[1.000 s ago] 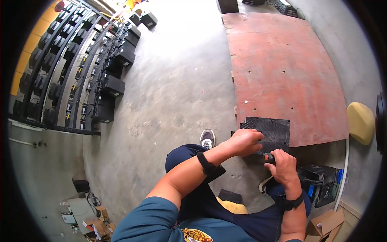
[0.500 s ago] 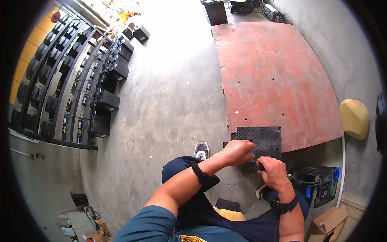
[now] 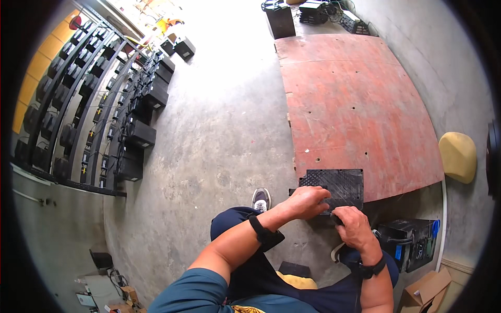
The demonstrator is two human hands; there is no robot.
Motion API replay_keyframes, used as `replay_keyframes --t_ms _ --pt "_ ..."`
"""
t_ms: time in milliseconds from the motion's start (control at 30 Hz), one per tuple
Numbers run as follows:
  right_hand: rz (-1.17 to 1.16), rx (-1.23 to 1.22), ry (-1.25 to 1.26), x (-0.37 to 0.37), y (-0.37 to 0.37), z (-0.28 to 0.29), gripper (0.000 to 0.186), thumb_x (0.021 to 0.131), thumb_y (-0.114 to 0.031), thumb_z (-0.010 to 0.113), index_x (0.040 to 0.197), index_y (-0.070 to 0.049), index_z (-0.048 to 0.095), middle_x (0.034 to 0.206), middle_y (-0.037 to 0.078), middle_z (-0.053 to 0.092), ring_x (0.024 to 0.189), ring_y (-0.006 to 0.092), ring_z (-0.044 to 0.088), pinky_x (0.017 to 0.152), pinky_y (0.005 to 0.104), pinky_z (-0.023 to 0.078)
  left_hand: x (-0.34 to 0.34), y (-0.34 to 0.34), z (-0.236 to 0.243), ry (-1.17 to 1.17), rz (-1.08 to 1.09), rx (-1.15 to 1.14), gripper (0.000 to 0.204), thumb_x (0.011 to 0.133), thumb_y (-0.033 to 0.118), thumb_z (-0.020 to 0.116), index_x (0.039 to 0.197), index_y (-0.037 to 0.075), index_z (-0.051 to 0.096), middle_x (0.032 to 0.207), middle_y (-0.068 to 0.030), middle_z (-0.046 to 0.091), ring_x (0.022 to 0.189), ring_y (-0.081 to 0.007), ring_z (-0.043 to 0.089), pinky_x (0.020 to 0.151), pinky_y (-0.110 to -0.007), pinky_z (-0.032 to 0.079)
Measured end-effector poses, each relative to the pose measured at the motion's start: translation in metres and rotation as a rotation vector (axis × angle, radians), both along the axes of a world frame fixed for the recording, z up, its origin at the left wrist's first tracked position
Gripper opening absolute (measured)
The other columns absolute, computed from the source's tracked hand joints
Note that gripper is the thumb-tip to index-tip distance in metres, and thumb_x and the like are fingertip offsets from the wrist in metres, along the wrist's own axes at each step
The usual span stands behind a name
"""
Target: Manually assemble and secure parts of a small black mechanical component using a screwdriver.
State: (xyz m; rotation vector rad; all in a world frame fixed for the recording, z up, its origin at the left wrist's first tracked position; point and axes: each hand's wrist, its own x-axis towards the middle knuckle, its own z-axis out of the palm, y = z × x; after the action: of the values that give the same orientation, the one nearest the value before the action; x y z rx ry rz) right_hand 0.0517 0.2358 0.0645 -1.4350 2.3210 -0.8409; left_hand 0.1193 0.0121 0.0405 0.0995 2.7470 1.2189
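Observation:
A black textured plate (image 3: 345, 183) lies at the near edge of the red board (image 3: 360, 125), partly behind my hands. Over the plate's lower left part is my left hand (image 3: 309, 202), its fingers curled together; whatever they grip is hidden. Just right of it and slightly nearer, my right hand (image 3: 356, 227) is closed, with a small dark piece (image 3: 335, 219) showing at its thumb and fingertips. The two hands are a short gap apart. Dark bands circle both wrists.
Black metal racks (image 3: 78, 115) with several black boxes stand on the left. To the right are a black toolbox-like case (image 3: 409, 240), a yellow cushion-like block (image 3: 457, 156) and an opened cardboard box (image 3: 425, 289). A black bin (image 3: 280, 22) stands past the board's far edge.
The view has tilted a little, so the board and plate sit slightly lower. My right hand has shifted slightly; both hands stay curled at the plate.

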Motion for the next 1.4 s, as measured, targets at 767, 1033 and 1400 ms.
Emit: replay_keyframes --t_ms 767,1033,1400 --pt "0.017 0.023 -0.008 0.000 0.001 -0.007 0.042 0.068 -0.012 0.082 0.106 -0.009 0.065 0.106 0.011 0.070 0.097 0.0307 0.068 0.079 0.0433 0.053 -0.001 0.000 -0.002 -0.036 -0.013 -0.024 0.037 0.087 0.026 0.069 0.118 0.005 0.065 0.104 -0.0162 0.068 0.099 -0.0359 0.066 0.083 -0.045 0.053" --pt "-0.122 0.224 0.060 0.005 -0.004 0.005 0.037 0.069 -0.023 0.086 0.095 -0.012 0.063 0.090 0.008 0.068 0.086 0.0277 0.068 0.076 0.0414 0.054 0.000 0.001 0.002 -0.040 -0.007 -0.023 0.038 0.088 0.027 0.070 0.120 0.007 0.065 0.103 -0.0157 0.068 0.097 -0.0356 0.067 0.082 -0.045 0.054" --pt "0.045 -0.030 0.022 0.000 0.000 -0.006 0.040 0.075 -0.011 0.076 0.112 -0.006 0.064 0.106 0.016 0.070 0.102 0.0335 0.068 0.086 0.0422 0.055 -0.001 0.000 0.001 -0.044 -0.022 -0.017 0.040 0.088 0.026 0.071 0.122 0.007 0.064 0.105 -0.0161 0.069 0.098 -0.0350 0.068 0.082 -0.044 0.054"
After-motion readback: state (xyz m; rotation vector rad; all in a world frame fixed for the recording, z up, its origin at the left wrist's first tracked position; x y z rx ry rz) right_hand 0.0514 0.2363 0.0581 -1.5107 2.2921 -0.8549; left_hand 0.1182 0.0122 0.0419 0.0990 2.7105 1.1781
